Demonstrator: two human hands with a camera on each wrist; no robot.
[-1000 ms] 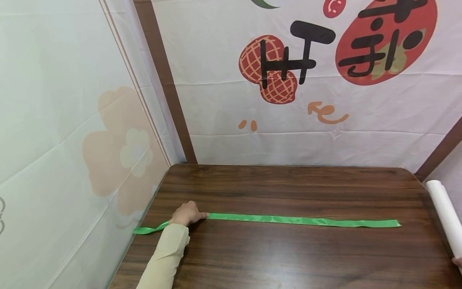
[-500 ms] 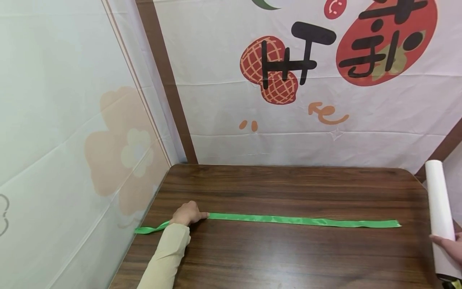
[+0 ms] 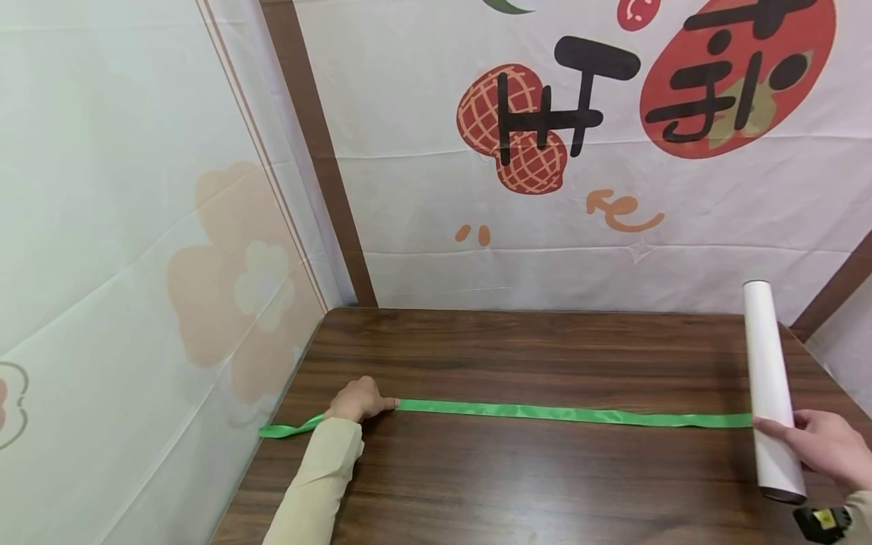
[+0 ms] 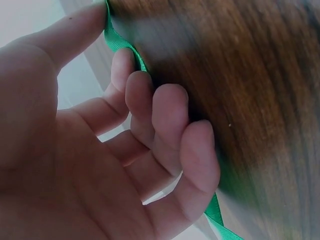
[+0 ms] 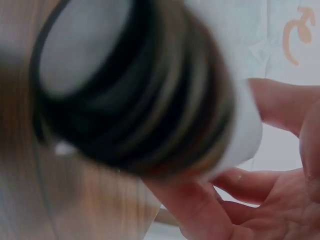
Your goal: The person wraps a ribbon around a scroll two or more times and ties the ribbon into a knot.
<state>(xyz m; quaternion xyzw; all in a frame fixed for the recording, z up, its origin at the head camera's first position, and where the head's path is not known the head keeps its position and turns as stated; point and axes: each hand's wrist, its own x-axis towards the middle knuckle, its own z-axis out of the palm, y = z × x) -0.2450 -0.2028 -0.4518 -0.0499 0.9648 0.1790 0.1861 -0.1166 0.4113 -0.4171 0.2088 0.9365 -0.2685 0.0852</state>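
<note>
A long green ribbon (image 3: pixel 531 411) lies stretched from left to right across the wooden table, with its left tail twisted. My left hand (image 3: pixel 357 400) presses on it near the table's left side. In the left wrist view, the bent fingertips and thumb touch the ribbon (image 4: pixel 116 41) and the tabletop, without closing round it. At the right, my right hand (image 3: pixel 820 443) grips a white tube (image 3: pixel 773 378) with a dark lower end, tilted above the table. The tube covers the ribbon's right end. In the right wrist view, the tube's dark end (image 5: pixel 100 110) is blurred.
The brown wood-grain table (image 3: pixel 531 484) has rounded far corners. Behind it hangs a white printed cloth (image 3: pixel 415 182), and another cloth (image 3: pixel 123 303) with a pale flower stands along the left side. A black device (image 3: pixel 820 524) sits at the right wrist.
My right hand has come in from the right edge with the white tube, moving left until the tube is over the ribbon's right end. My left hand stays in place on the ribbon.
</note>
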